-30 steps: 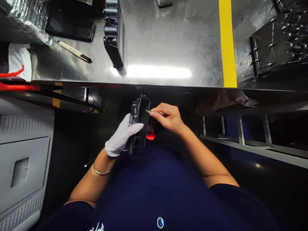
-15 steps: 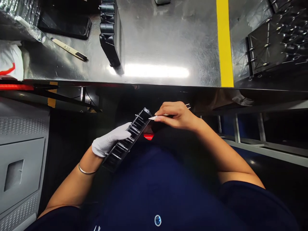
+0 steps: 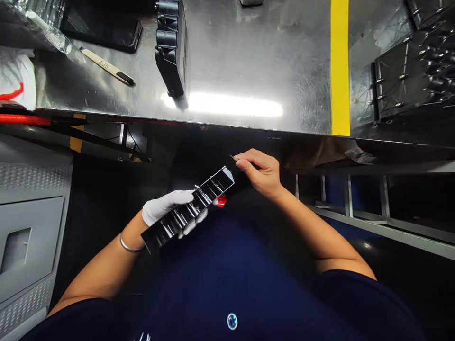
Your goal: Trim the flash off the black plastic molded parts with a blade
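A black part [image 3: 190, 211], ribbed into narrow compartments, is held in the air in front of the worker's torso, just off the near edge of the tabletop, slanting from lower left to upper right with its open side up. The white-gloved left hand [image 3: 167, 206] grips it, thumb over the upper edge and fingers curled beneath, their tips showing along the lower edge. At the part's upper right end, the bare right hand [image 3: 261, 173] pinches a thin tool [image 3: 233, 157] between thumb and forefinger; only its dark tip shows clearly, near the part. A red object [image 3: 222, 202] shows just beyond the part's lower edge.

A bracelet [image 3: 130, 244] circles the left wrist, above a navy shirt [image 3: 227, 284]. Ahead, the metal tabletop [image 3: 249, 61] bears a black block [image 3: 168, 47] standing on its narrow side, a beige handle [image 3: 106, 65] lettered "A35," a dark slab [image 3: 103, 34] and clear plastic [image 3: 35, 16]. A yellow stripe [image 3: 340, 66] runs toward the near edge; dark moldings [image 3: 398, 85] lie to its right. A gray cabinet [image 3: 31, 232] stands at left, a metal frame [image 3: 349, 194] at right.
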